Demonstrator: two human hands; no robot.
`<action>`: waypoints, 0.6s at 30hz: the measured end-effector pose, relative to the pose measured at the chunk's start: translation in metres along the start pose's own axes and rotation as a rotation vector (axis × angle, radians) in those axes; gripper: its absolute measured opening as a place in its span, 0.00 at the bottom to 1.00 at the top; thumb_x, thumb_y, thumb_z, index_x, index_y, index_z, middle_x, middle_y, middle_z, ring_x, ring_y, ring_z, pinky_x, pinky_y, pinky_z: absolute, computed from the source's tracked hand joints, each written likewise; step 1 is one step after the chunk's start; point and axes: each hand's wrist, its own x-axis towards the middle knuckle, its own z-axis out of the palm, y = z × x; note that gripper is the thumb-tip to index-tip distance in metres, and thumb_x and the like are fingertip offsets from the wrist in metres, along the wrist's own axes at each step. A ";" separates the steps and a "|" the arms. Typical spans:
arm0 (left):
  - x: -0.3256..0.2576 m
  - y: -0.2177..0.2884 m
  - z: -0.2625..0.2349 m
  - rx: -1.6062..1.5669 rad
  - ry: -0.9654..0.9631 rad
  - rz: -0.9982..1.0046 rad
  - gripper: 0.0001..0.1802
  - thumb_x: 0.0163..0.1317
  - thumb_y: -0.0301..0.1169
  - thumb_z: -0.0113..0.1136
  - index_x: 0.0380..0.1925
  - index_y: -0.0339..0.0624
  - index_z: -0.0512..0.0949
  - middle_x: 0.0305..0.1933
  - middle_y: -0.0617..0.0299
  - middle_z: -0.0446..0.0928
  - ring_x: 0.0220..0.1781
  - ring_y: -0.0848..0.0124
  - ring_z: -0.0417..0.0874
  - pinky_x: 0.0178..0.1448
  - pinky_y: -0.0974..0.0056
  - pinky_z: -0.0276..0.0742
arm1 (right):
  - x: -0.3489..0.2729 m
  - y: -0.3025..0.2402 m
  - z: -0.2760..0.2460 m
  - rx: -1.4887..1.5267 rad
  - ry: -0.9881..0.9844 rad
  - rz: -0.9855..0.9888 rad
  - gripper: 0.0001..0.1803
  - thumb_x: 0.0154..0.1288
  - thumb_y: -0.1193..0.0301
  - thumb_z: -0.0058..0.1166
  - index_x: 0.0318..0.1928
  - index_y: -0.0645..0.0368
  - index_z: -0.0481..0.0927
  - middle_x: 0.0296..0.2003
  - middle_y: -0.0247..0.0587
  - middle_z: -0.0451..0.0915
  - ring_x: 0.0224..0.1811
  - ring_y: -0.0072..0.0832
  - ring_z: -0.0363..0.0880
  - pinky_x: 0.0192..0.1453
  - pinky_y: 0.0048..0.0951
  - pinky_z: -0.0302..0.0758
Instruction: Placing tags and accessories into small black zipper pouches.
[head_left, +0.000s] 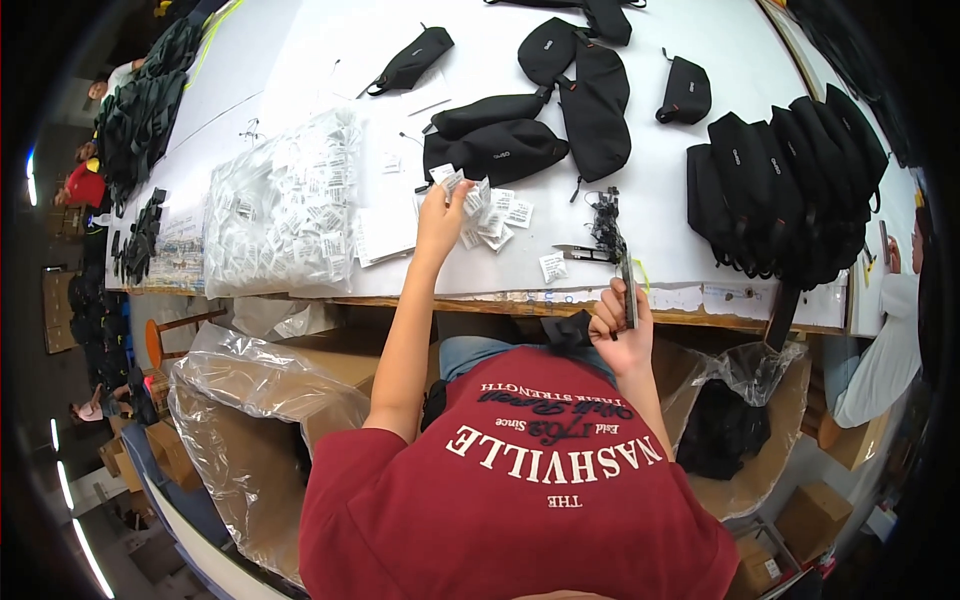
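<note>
My left hand (438, 222) reaches over the table with thumb and fingers closed on a small white printed packet (446, 178). Right beside it lies a loose pile of the same packets (494, 222). Just beyond is a black zippered pouch (500, 152), lying flat. At the table's front edge, my right hand (622, 330) has its fingers wrapped round a slim dark bar-shaped thing (630, 292), whose kind I cannot make out. A tangle of thin black cords (607, 225) lies past its upper end, with dark pointed snips (582, 253) alongside. One single packet (553, 266) sits apart.
A big clear bag of white packets (285, 205) stands at the left. Stacked black pouches (785, 185) fill the right side, with more pouches (598, 108) farther back. Plastic-lined cartons (240, 430) stand below the table edge. Other people (885, 320) are at the sides.
</note>
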 end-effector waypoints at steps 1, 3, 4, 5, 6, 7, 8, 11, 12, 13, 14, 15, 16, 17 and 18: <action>-0.002 0.002 -0.003 0.027 0.023 0.021 0.18 0.67 0.40 0.51 0.38 0.36 0.81 0.36 0.51 0.77 0.36 0.60 0.76 0.44 0.62 0.70 | 0.001 0.000 0.002 -0.014 -0.004 0.022 0.12 0.70 0.63 0.44 0.32 0.57 0.67 0.14 0.27 0.50 0.15 0.17 0.45 0.19 0.22 0.45; -0.005 -0.005 -0.004 0.033 0.026 0.055 0.17 0.66 0.40 0.52 0.37 0.35 0.81 0.44 0.51 0.76 0.42 0.59 0.73 0.48 0.61 0.69 | -0.001 0.001 0.003 -0.022 0.002 0.032 0.12 0.70 0.63 0.43 0.31 0.56 0.67 0.14 0.27 0.50 0.15 0.17 0.46 0.19 0.22 0.45; -0.007 -0.001 -0.004 0.152 0.090 0.124 0.17 0.65 0.40 0.54 0.36 0.36 0.81 0.48 0.51 0.74 0.46 0.59 0.71 0.51 0.60 0.68 | -0.001 0.002 0.005 -0.019 0.004 0.030 0.12 0.70 0.63 0.43 0.31 0.56 0.67 0.14 0.27 0.50 0.15 0.17 0.46 0.20 0.22 0.45; -0.010 0.003 -0.005 0.272 0.155 0.193 0.16 0.64 0.39 0.56 0.36 0.36 0.82 0.52 0.52 0.72 0.49 0.58 0.70 0.53 0.59 0.67 | -0.001 0.002 0.005 -0.017 0.008 0.028 0.12 0.70 0.63 0.43 0.31 0.56 0.67 0.14 0.27 0.50 0.15 0.17 0.46 0.20 0.22 0.45; -0.013 0.007 -0.009 0.311 0.133 0.167 0.14 0.60 0.38 0.61 0.34 0.37 0.82 0.53 0.54 0.70 0.52 0.58 0.68 0.54 0.58 0.67 | -0.002 0.001 0.004 -0.017 0.010 0.027 0.12 0.70 0.63 0.43 0.31 0.56 0.67 0.14 0.27 0.50 0.15 0.17 0.46 0.20 0.22 0.45; -0.014 0.015 -0.011 0.311 0.131 0.166 0.14 0.60 0.38 0.61 0.34 0.37 0.82 0.53 0.54 0.70 0.52 0.58 0.68 0.54 0.58 0.67 | -0.002 0.002 0.003 -0.018 0.001 0.022 0.12 0.70 0.63 0.43 0.31 0.56 0.67 0.14 0.27 0.50 0.15 0.17 0.46 0.20 0.22 0.45; -0.017 0.023 -0.012 0.332 0.153 0.154 0.14 0.58 0.38 0.62 0.36 0.37 0.82 0.52 0.55 0.70 0.52 0.58 0.68 0.54 0.58 0.67 | -0.003 0.002 0.002 -0.018 -0.006 0.017 0.12 0.71 0.63 0.42 0.31 0.56 0.67 0.14 0.27 0.50 0.15 0.17 0.46 0.20 0.22 0.45; -0.025 0.032 -0.011 0.390 0.263 0.176 0.15 0.56 0.37 0.65 0.38 0.38 0.80 0.51 0.57 0.69 0.52 0.59 0.67 0.55 0.58 0.67 | -0.003 0.004 0.006 -0.008 0.028 0.011 0.13 0.71 0.62 0.42 0.30 0.55 0.67 0.14 0.27 0.49 0.15 0.17 0.46 0.20 0.22 0.45; -0.028 0.034 -0.010 0.427 0.356 0.217 0.17 0.55 0.38 0.66 0.38 0.37 0.79 0.52 0.58 0.69 0.53 0.59 0.67 0.54 0.58 0.68 | 0.001 0.004 0.008 -0.002 -0.001 0.031 0.14 0.71 0.62 0.42 0.29 0.55 0.67 0.14 0.27 0.49 0.15 0.17 0.46 0.20 0.22 0.45; -0.031 0.040 -0.011 0.336 0.308 0.253 0.16 0.56 0.37 0.65 0.38 0.37 0.77 0.45 0.59 0.73 0.49 0.63 0.71 0.52 0.61 0.69 | 0.004 0.002 0.010 0.009 -0.020 0.037 0.15 0.71 0.62 0.41 0.28 0.55 0.66 0.14 0.27 0.48 0.15 0.17 0.46 0.20 0.23 0.45; -0.037 0.049 -0.015 0.149 0.084 0.131 0.15 0.56 0.36 0.65 0.37 0.37 0.77 0.41 0.59 0.75 0.45 0.66 0.73 0.50 0.63 0.69 | 0.008 0.002 0.011 0.036 -0.046 0.045 0.15 0.71 0.61 0.41 0.28 0.55 0.66 0.14 0.27 0.49 0.15 0.18 0.46 0.20 0.23 0.46; -0.050 0.056 -0.019 -0.044 -0.139 -0.005 0.13 0.57 0.35 0.64 0.36 0.37 0.77 0.37 0.59 0.76 0.41 0.68 0.75 0.49 0.65 0.70 | 0.010 0.003 0.016 0.018 -0.130 0.035 0.14 0.71 0.61 0.40 0.30 0.56 0.68 0.14 0.27 0.49 0.15 0.18 0.46 0.20 0.23 0.46; -0.063 0.055 -0.020 -0.168 -0.380 -0.003 0.12 0.58 0.34 0.63 0.36 0.37 0.77 0.30 0.60 0.78 0.36 0.71 0.77 0.47 0.68 0.70 | 0.013 0.003 0.020 -0.014 -0.162 0.038 0.13 0.71 0.62 0.40 0.32 0.56 0.68 0.14 0.27 0.49 0.15 0.18 0.46 0.20 0.23 0.46; -0.077 0.059 -0.019 -0.214 -0.691 -0.113 0.15 0.56 0.35 0.65 0.39 0.37 0.77 0.36 0.59 0.78 0.40 0.70 0.77 0.50 0.67 0.70 | 0.016 0.005 0.028 -0.039 -0.161 0.036 0.13 0.71 0.62 0.40 0.32 0.56 0.68 0.14 0.27 0.50 0.15 0.18 0.47 0.20 0.22 0.46; -0.090 0.069 -0.013 -0.178 -0.813 -0.112 0.18 0.55 0.35 0.65 0.42 0.37 0.76 0.40 0.58 0.78 0.43 0.69 0.77 0.51 0.67 0.70 | 0.020 0.005 0.029 -0.030 -0.164 0.037 0.13 0.71 0.62 0.41 0.33 0.57 0.69 0.14 0.27 0.50 0.15 0.17 0.47 0.20 0.22 0.46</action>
